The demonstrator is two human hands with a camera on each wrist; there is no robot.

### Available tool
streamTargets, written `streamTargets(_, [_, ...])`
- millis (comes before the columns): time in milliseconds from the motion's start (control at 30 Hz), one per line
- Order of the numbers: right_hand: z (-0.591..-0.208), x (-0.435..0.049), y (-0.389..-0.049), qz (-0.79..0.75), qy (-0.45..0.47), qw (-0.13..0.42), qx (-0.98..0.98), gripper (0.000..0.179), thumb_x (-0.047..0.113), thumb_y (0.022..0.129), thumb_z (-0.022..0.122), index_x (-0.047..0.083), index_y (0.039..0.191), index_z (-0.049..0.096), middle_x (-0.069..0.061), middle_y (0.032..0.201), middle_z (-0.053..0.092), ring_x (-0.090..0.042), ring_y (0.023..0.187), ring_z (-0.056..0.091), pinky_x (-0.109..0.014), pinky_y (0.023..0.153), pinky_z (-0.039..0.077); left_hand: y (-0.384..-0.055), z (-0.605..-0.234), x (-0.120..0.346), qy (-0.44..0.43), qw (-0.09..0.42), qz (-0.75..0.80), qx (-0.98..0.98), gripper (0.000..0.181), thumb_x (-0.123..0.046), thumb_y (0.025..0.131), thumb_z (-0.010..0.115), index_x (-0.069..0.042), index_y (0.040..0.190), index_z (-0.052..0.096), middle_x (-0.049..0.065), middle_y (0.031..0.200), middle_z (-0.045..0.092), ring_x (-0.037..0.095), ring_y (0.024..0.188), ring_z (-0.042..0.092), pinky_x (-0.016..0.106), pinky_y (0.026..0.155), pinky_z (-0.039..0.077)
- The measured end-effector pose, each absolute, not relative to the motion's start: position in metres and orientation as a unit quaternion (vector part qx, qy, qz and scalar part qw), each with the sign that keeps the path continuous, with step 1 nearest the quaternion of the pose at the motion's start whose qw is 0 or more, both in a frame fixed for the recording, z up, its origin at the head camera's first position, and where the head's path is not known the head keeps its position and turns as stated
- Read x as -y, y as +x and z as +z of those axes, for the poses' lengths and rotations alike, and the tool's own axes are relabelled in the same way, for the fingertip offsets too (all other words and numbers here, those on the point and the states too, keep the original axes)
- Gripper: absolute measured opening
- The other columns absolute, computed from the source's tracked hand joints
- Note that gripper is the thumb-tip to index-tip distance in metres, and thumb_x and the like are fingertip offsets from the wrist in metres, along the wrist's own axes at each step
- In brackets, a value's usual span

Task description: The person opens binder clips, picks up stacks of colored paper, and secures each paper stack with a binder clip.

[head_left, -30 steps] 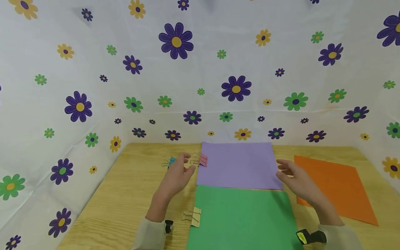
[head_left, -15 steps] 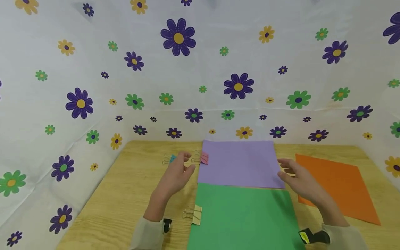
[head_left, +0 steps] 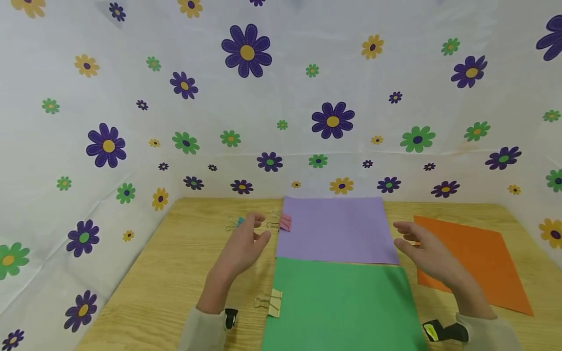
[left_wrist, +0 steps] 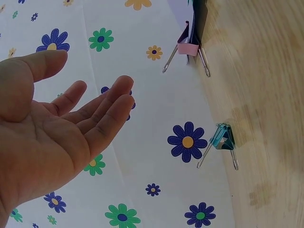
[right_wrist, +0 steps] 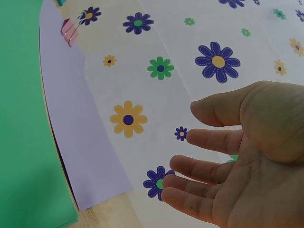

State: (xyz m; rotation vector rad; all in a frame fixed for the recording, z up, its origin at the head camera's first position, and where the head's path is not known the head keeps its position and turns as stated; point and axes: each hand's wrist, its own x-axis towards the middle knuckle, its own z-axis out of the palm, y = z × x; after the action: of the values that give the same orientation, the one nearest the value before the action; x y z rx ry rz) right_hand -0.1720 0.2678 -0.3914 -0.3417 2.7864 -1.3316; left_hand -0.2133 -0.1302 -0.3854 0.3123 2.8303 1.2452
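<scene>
My left hand [head_left: 246, 246] hovers over the table left of the papers, fingers relaxed and holding nothing. Behind its fingers lies a blue binder clip [left_wrist: 223, 137], partly covered in the head view. A pink binder clip [head_left: 285, 223] grips the left edge of the purple paper [head_left: 338, 229]. On the left edge of the green paper [head_left: 342, 302], nearer to me, sits a cream binder clip [head_left: 274, 303]. My right hand [head_left: 428, 251], also bare of any object, floats between the purple paper's right edge and an orange sheet [head_left: 478, 263], its fingers gently bent.
A wooden table [head_left: 162, 282] carries everything. White cloth with printed flowers [head_left: 332, 121] rises behind it and along both sides. Black straps [head_left: 445, 332] circle the wrists at the sleeves.
Both hands keep nearly the same pose; they have drifted slightly apart, the left one to the left and the right one to the right. The papers and clips stay put.
</scene>
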Motion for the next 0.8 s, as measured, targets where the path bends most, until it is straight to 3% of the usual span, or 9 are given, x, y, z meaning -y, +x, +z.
streamTargets(800, [-0.3879, -0.2735, -0.1724, -0.425, -0.108, 0.015, -0.899, 0.054, 0.022, 0.105, 0.05, -0.007, 0.148, 0.034, -0.031, 0.149, 0.036, -0.051, 0.132, 0.036, -0.066, 0.102, 0.037, -0.2113, -0.3812, 0.1274, 0.108, 0.017, 0.398, -0.911, 0.042, -0.026, 0.103, 0.052, -0.006, 0.139, 0.043, 0.02, 0.141, 0.05, 0.03, 0.114, 0.061, 0.046, 0.088, 0.054])
